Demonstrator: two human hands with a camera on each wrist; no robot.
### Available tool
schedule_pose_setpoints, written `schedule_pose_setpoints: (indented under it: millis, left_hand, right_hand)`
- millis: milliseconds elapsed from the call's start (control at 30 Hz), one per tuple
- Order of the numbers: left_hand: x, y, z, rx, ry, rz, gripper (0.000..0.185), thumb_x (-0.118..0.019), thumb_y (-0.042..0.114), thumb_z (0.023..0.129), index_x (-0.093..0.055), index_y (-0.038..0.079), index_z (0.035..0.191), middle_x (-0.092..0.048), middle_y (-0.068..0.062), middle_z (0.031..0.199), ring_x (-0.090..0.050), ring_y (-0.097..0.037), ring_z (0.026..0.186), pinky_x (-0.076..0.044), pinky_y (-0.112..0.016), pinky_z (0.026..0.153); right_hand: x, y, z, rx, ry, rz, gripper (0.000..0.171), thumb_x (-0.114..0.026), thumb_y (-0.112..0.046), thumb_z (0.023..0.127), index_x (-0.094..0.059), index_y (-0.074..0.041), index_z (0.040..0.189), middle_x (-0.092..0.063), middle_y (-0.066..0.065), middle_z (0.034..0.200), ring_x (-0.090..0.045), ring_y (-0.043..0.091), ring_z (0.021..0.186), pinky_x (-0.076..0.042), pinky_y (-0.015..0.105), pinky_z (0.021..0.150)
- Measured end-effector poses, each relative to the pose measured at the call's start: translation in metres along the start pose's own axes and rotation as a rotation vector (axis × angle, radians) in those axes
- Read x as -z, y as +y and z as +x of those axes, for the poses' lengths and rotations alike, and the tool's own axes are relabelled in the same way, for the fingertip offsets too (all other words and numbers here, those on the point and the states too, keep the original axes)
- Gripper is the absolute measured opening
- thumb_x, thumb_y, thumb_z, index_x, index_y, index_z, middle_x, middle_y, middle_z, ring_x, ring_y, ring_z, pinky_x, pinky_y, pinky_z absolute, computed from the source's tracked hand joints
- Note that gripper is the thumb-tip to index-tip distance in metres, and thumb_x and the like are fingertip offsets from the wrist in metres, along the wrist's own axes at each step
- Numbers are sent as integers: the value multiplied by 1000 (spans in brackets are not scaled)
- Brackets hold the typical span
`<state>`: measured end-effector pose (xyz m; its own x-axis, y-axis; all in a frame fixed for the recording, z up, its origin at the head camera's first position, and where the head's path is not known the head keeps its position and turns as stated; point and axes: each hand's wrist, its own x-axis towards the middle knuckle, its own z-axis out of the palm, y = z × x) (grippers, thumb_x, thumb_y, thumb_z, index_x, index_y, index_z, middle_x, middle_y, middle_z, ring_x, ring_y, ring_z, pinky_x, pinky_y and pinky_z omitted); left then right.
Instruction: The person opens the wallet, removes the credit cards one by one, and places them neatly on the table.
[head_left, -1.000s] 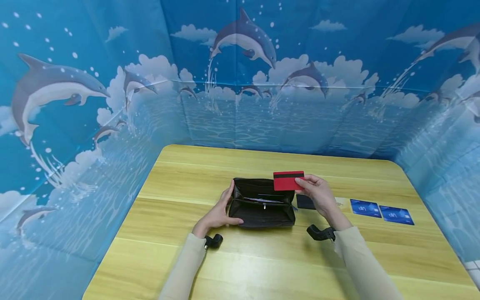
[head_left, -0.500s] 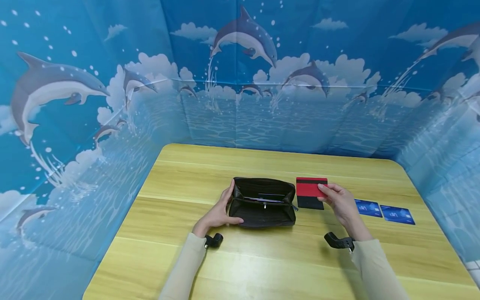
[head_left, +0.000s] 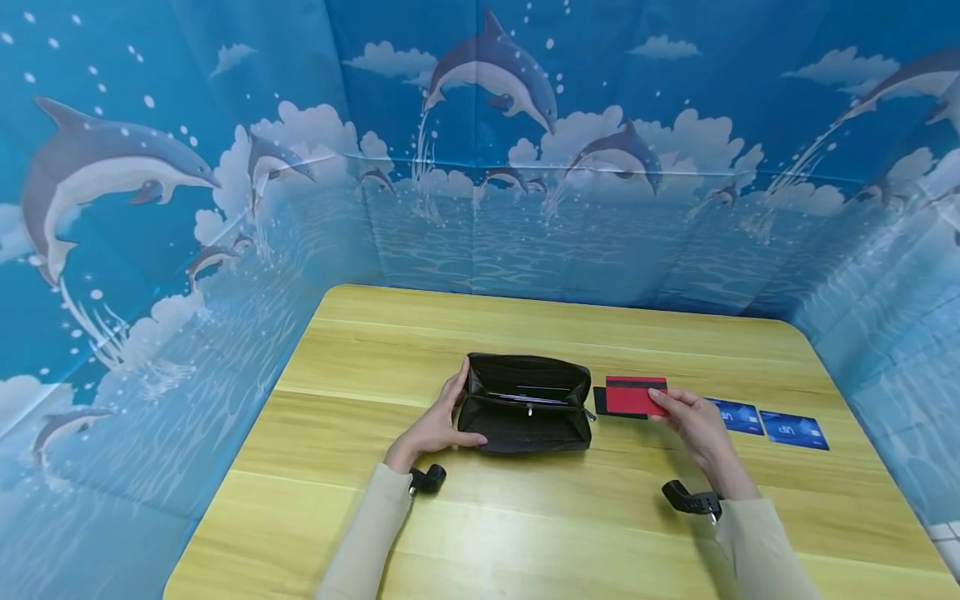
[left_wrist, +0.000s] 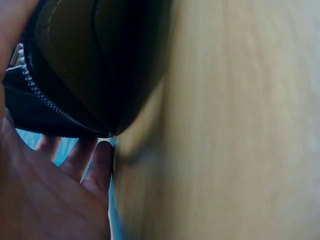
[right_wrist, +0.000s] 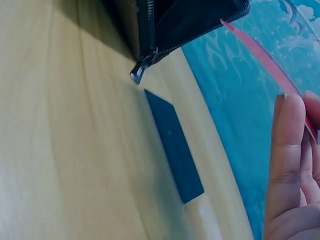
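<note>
A black zip wallet (head_left: 525, 404) lies open on the wooden table (head_left: 375, 517). My left hand (head_left: 435, 425) grips its left end, thumb along the front and fingers behind; the left wrist view shows the wallet (left_wrist: 85, 65) close against my palm. My right hand (head_left: 693, 419) pinches a red card (head_left: 633, 395) with a dark stripe, held low just over a black card (head_left: 600, 400) lying right of the wallet. In the right wrist view the red card (right_wrist: 260, 62) is edge-on above the black card (right_wrist: 175, 145), near the wallet's zip pull (right_wrist: 140, 72).
Two blue cards (head_left: 772, 422) lie side by side on the table to the right of my right hand. A blue dolphin-print backdrop (head_left: 480, 167) walls in the table at the back and both sides.
My right hand has carried the red card from above the wallet's right end rightward and down, to just over the black card. The left hand and wallet have stayed put.
</note>
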<state>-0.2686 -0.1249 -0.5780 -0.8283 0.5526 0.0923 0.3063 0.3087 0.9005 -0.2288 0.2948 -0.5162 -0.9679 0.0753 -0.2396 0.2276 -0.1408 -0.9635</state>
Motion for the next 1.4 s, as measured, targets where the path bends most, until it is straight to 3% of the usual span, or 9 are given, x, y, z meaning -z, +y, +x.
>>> schedule_pose_setpoints:
  millis: [333,633,933,1400]
  left_hand:
    - [1,2,0,-12,-1,-1,123,-83,30,75,15,43,148,2,2,156,-10,-21,141,-22,-45,109]
    - [0,0,0,-10,4,5,123,-83,30,74,15,43,148,1,0,156,-11,-24,141,-22,-48,108]
    - [0,0,0,2,2,-1,123,-83,29,74,15,45,147,1,2,156,-11,-22,140,-22,-46,108]
    - [0,-1,0,-9,3,1,122,-83,30,75,14,45,147,2,2,156,-9,-22,141,-22,-46,108]
  right_hand:
    - [8,15,-3,-50,-27,-189,9,-69,-20,89,-69,-12,85,-66,0,82,-65,10,69,-53,26,69]
    - [10,24,-7,-146,-31,-201,12,-71,-17,88,-67,-5,87,-65,4,82,-66,12,67,-54,26,68]
    - [8,33,-11,-185,3,-249,21,-74,-20,84,-65,-2,88,-67,8,77,-68,15,65,-54,25,64]
    - [7,35,-13,-119,93,-637,38,-79,-35,78,-67,0,83,-62,3,61,-60,12,54,-52,27,53]
